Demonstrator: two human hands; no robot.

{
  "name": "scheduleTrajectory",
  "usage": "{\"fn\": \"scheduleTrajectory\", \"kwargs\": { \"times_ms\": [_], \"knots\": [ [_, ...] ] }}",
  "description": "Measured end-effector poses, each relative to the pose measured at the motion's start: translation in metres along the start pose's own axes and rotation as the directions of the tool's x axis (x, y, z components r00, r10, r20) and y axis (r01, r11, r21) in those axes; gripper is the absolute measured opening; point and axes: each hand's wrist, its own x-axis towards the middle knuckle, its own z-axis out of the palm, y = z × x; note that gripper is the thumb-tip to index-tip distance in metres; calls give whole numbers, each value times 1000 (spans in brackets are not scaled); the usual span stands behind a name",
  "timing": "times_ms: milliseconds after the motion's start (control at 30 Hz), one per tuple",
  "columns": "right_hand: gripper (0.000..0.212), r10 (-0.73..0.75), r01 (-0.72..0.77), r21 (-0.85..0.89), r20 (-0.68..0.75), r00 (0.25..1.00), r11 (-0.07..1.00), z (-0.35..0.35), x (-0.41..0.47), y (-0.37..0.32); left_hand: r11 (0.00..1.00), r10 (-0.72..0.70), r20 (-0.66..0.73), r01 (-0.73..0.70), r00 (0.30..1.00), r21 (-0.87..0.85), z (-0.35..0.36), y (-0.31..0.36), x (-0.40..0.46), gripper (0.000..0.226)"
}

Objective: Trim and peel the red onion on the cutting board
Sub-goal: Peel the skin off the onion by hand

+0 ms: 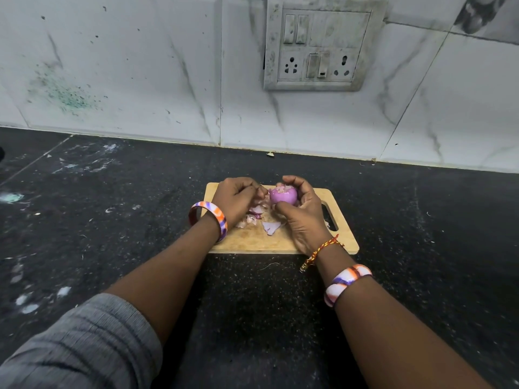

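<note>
A red onion (283, 195), purple and shiny with its cut top showing pale, is cupped in my right hand (302, 213) just above the wooden cutting board (252, 240). My left hand (235, 200) is beside it on the left, fingers pinched together close to the onion's side, apparently on a bit of skin. Several pieces of peeled onion skin (270, 227) lie on the board below the hands. No knife is visible.
The board has a handle slot (331, 219) at its right end and lies on a dark speckled countertop (140, 220) with pale smears and scraps. A tiled wall with a switch and socket panel (323, 46) rises behind.
</note>
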Motion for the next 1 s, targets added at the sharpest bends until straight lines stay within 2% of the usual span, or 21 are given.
{"fn": "scheduleTrajectory", "kwargs": {
  "times_ms": [133, 167, 267, 333, 433, 567, 700, 767, 800, 900, 933, 1000],
  "knots": [
    [48, 8, -8, 0, 7, 1000, 1000, -2, 0, 0, 999, 49, 14, -49, 999, -10, -1, -1, -1, 12],
    [47, 14, -14, -4, 27, 1000, 1000, -2, -1, -1, 999, 50, 50, -49, 997, -10, 0, -1, -2, 12],
    [46, 12, -8, -43, 89, 996, 999, -2, -2, -3, 998, 33, 105, -27, 994, -59, 1, -1, -3, 33],
    [53, -1, 11, -84, 115, 993, 996, -2, -2, -2, 998, 43, 80, -38, 996, -59, 0, 0, -5, 29],
    [58, -32, 58, -166, 151, 988, 985, -1, -3, -1, 997, 76, 35, -77, 997, 32, -2, 0, -4, 17],
    [62, -49, 84, -188, 180, 982, 979, 0, -3, 2, 995, 87, 2, -87, 996, 55, -3, -2, -2, 9],
    [51, -48, 75, -162, 164, 985, 984, 2, -5, -1, 986, 79, -57, -69, 995, 155, 0, -5, 1, 10],
    [46, -17, 32, -118, 121, 993, 993, 2, -7, -4, 979, 63, -81, -46, 995, 197, 2, -6, 2, 11],
    [47, 21, -18, -36, 101, 995, 999, 1, -6, -6, 973, 63, -86, -42, 994, 229, 2, -6, 2, 10],
    [51, 166, -202, 327, 133, 977, 923, -7, -5, -19, 956, 59, -92, -30, 994, 293, 1, -6, 3, 10],
    [52, 183, -226, 360, 150, 972, 905, -10, -5, -25, 956, 53, -87, -25, 995, 293, 1, -6, 3, 9],
    [49, 192, -238, 299, 174, 966, 924, -16, -7, -37, 970, 40, -63, -24, 997, 243, -1, -4, 1, 8]
  ]
}}
